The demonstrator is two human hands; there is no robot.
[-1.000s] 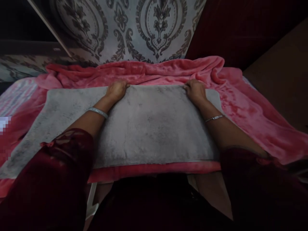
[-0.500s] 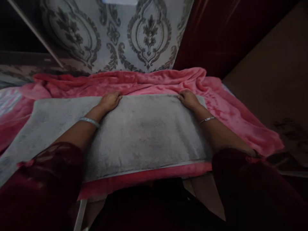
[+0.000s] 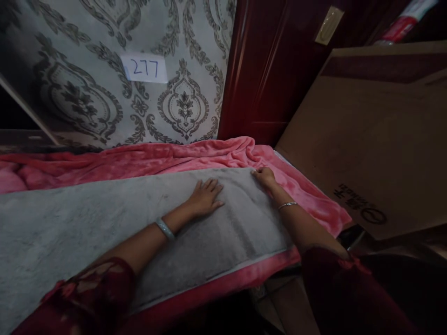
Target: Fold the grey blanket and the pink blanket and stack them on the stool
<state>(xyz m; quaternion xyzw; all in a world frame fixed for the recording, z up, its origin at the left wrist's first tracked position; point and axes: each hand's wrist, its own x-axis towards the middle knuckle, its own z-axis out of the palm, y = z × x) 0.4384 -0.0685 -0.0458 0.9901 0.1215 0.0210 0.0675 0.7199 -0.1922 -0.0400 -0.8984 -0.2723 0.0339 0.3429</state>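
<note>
A long grey cloth (image 3: 104, 223), soft and slightly creased, lies spread over a pink blanket (image 3: 303, 190). My left hand (image 3: 205, 197) rests flat on the grey cloth with its fingers apart. At the cloth's far right corner, the fingers of my right hand (image 3: 264, 177) are closed on its edge. Creases run through the cloth between and below my hands. Folds of the pink blanket bunch up along the far side, and a strip of it shows along the near edge.
Patterned wallpaper (image 3: 139, 111) with a paper marked 277 (image 3: 148, 69) stands behind the blanket. A dark red door (image 3: 260, 70) is at the back right, with a large cardboard box (image 3: 377, 139) leaning beside it. Tiled floor (image 3: 289, 302) shows below.
My left hand has left the cloth's far edge and now lies flat nearer its right part. My right hand stays at the far right corner. The view has turned right and up.
</note>
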